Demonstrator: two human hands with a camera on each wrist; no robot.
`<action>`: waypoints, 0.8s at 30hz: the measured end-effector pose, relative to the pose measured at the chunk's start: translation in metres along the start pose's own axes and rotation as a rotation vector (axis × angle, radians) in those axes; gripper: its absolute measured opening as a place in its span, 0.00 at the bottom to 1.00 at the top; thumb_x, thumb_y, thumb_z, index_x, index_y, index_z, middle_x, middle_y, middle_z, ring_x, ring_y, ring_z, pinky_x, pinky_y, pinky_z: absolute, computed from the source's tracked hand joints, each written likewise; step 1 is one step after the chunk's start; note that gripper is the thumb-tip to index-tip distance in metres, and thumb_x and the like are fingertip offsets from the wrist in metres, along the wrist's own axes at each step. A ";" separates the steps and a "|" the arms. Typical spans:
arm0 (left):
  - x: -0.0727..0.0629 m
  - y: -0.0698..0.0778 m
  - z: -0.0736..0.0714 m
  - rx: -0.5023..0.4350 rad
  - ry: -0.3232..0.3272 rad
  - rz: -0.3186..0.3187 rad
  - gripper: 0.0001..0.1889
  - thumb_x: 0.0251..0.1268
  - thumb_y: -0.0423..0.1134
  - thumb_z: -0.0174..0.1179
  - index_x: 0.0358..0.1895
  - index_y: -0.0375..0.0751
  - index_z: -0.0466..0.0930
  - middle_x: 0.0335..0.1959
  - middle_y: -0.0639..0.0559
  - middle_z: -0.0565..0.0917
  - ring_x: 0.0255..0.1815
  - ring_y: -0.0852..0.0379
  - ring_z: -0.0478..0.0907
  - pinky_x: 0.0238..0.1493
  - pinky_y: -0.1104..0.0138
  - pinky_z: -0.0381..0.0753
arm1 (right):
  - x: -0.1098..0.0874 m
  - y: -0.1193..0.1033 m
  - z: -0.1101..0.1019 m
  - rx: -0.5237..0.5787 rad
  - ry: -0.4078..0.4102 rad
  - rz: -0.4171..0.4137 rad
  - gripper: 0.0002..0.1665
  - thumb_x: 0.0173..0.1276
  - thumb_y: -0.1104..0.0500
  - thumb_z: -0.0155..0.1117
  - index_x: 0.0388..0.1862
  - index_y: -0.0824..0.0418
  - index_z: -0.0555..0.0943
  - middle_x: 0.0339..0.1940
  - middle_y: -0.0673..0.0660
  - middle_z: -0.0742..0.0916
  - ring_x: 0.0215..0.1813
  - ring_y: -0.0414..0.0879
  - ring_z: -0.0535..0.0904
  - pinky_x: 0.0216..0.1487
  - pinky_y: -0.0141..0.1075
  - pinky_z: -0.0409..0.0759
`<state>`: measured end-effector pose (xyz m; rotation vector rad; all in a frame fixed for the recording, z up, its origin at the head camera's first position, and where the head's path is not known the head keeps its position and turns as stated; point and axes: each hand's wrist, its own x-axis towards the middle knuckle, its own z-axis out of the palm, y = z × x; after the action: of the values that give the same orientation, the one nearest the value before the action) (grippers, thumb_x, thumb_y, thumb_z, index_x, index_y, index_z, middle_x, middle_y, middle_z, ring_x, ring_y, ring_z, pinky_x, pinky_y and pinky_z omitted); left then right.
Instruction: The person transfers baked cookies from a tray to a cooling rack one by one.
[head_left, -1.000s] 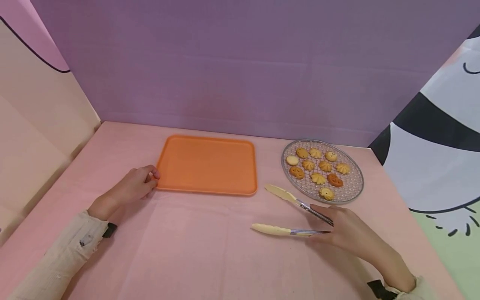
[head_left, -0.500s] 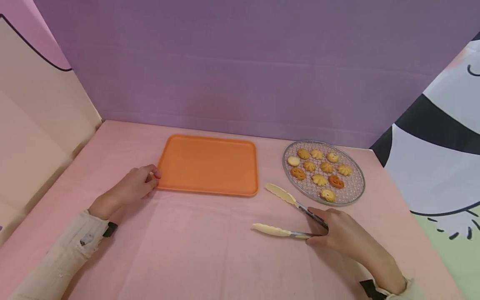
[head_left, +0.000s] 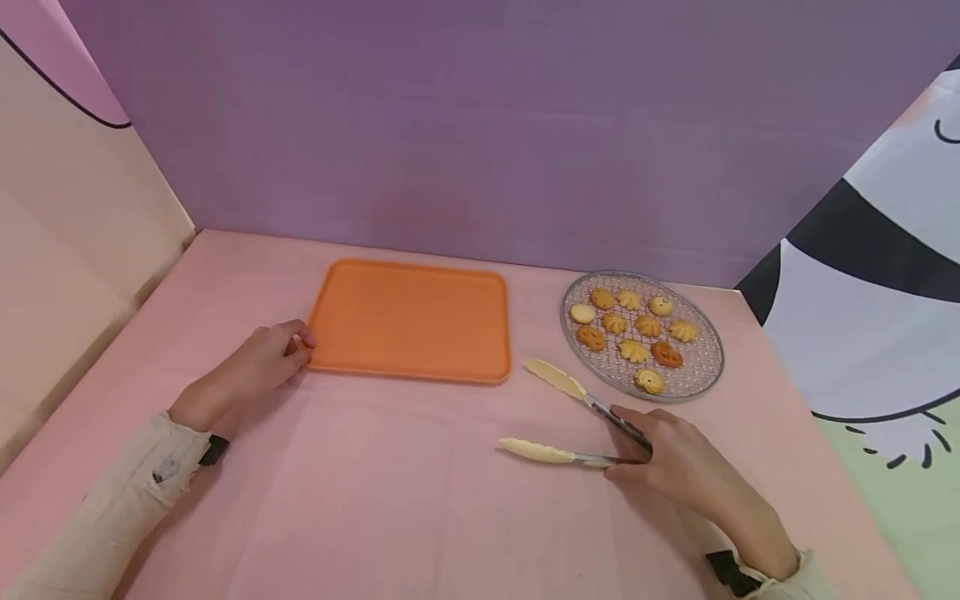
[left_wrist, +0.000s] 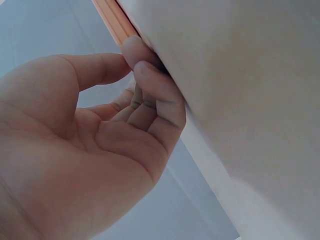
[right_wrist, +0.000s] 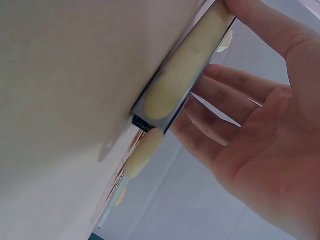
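Observation:
In the head view, an orange rectangular tray (head_left: 412, 321) lies on the pink tabletop. My left hand (head_left: 255, 362) pinches its near left corner between thumb and curled fingers; the left wrist view has the tray's edge (left_wrist: 112, 22) at those fingertips. To the right, a pair of tongs (head_left: 553, 377) with cream tips and metal arms lies with its arms spread apart. My right hand (head_left: 693, 467) holds the tongs near the joined end, thumb on the near arm and fingers by the far arm. In the right wrist view one tong arm (right_wrist: 185, 65) runs past the thumb.
Beyond the tongs is a round wire rack (head_left: 697, 371) carrying several assorted cookies (head_left: 633, 350), some pretzel-shaped, others round or ridged. A purple panel (head_left: 480, 142) rises behind the table. Patterned side panels (head_left: 847, 350) flank it.
My right hand has shifted slightly left along the tongs, closer to their tips. The left hand keeps its place at the tray's corner. The head view has tilted a little.

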<state>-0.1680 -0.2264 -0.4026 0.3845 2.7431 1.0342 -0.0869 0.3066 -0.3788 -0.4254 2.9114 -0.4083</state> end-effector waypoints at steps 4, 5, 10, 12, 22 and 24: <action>0.001 0.002 0.002 -0.015 -0.021 -0.007 0.05 0.72 0.28 0.52 0.46 0.31 0.73 0.19 0.49 0.78 0.17 0.56 0.73 0.21 0.68 0.75 | -0.004 0.002 0.001 -0.011 0.005 0.001 0.48 0.49 0.43 0.81 0.65 0.63 0.76 0.44 0.59 0.84 0.40 0.48 0.76 0.36 0.40 0.72; 0.001 0.002 0.002 -0.017 -0.027 -0.008 0.05 0.72 0.28 0.52 0.46 0.31 0.73 0.19 0.49 0.78 0.17 0.56 0.73 0.21 0.68 0.75 | -0.005 0.002 0.001 -0.014 0.006 0.000 0.48 0.49 0.43 0.81 0.65 0.63 0.77 0.45 0.59 0.85 0.41 0.48 0.77 0.36 0.40 0.73; 0.001 0.001 0.001 -0.025 -0.029 -0.003 0.05 0.71 0.28 0.52 0.47 0.31 0.73 0.20 0.49 0.78 0.17 0.56 0.73 0.21 0.68 0.76 | -0.006 0.001 0.003 -0.009 -0.009 0.023 0.48 0.49 0.41 0.81 0.66 0.63 0.76 0.45 0.59 0.84 0.39 0.47 0.75 0.34 0.40 0.72; 0.001 0.000 0.001 -0.023 -0.021 0.001 0.06 0.71 0.28 0.52 0.47 0.31 0.73 0.20 0.49 0.78 0.17 0.56 0.73 0.21 0.68 0.76 | -0.005 0.000 0.003 -0.010 -0.011 0.026 0.49 0.49 0.41 0.80 0.66 0.62 0.76 0.45 0.58 0.84 0.39 0.47 0.74 0.35 0.39 0.71; -0.009 -0.009 0.004 -0.005 0.001 -0.004 0.06 0.71 0.28 0.54 0.47 0.31 0.73 0.20 0.50 0.77 0.17 0.57 0.73 0.21 0.68 0.75 | 0.000 -0.003 0.005 -0.036 0.001 -0.020 0.48 0.49 0.40 0.80 0.65 0.62 0.77 0.47 0.58 0.84 0.43 0.47 0.77 0.39 0.44 0.76; -0.009 -0.009 0.002 0.019 0.008 0.003 0.06 0.71 0.28 0.53 0.46 0.32 0.73 0.19 0.51 0.77 0.17 0.57 0.73 0.21 0.68 0.75 | 0.001 -0.004 0.005 -0.031 0.002 -0.019 0.49 0.50 0.37 0.79 0.66 0.62 0.77 0.47 0.57 0.84 0.43 0.47 0.76 0.39 0.44 0.76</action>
<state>-0.1608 -0.2344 -0.4091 0.3883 2.7622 1.0124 -0.0857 0.3011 -0.3825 -0.4585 2.9208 -0.3662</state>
